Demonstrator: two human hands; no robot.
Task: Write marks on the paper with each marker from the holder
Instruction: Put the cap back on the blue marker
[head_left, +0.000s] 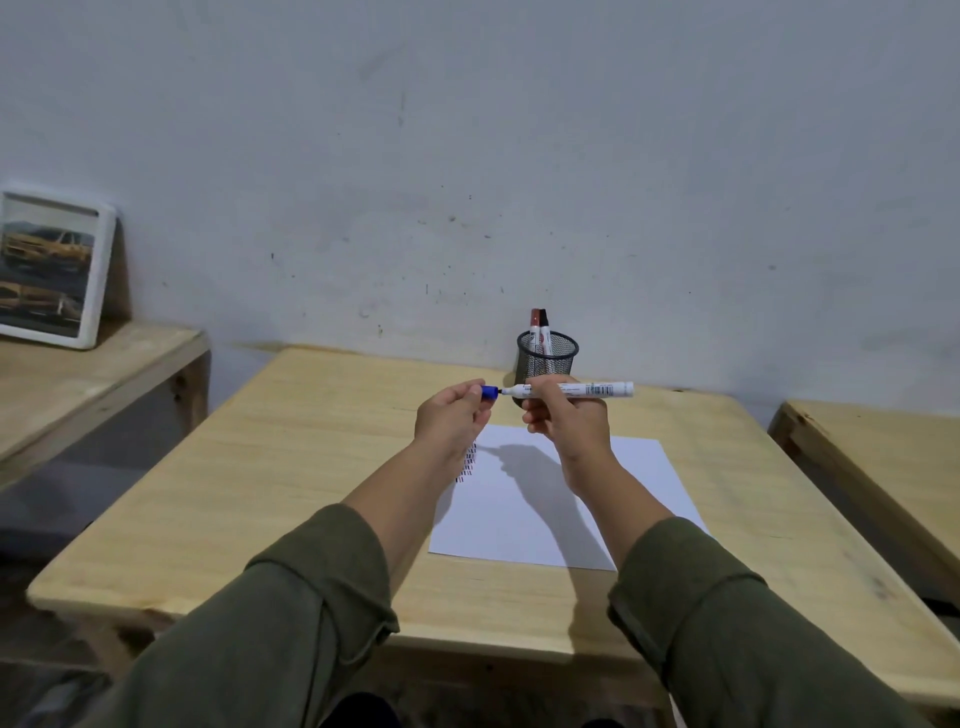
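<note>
My right hand (563, 415) grips a white marker (597, 389) held level above the table, its tip pointing left. My left hand (452, 415) pinches the marker's blue cap (489, 392), which sits just off the tip. Below both hands lies a white paper (519, 519) with short red and blue dashes (467, 465) near its upper left corner. Behind the hands stands a black mesh holder (547, 353) with two markers (539, 325) in it, one red-capped and one black-capped.
The paper lies on a light wooden table (260, 493) against a grey wall. A second wooden table (883, 467) stands at the right. At the left, a lower wooden bench (78, 384) carries a framed picture of cars (49, 270).
</note>
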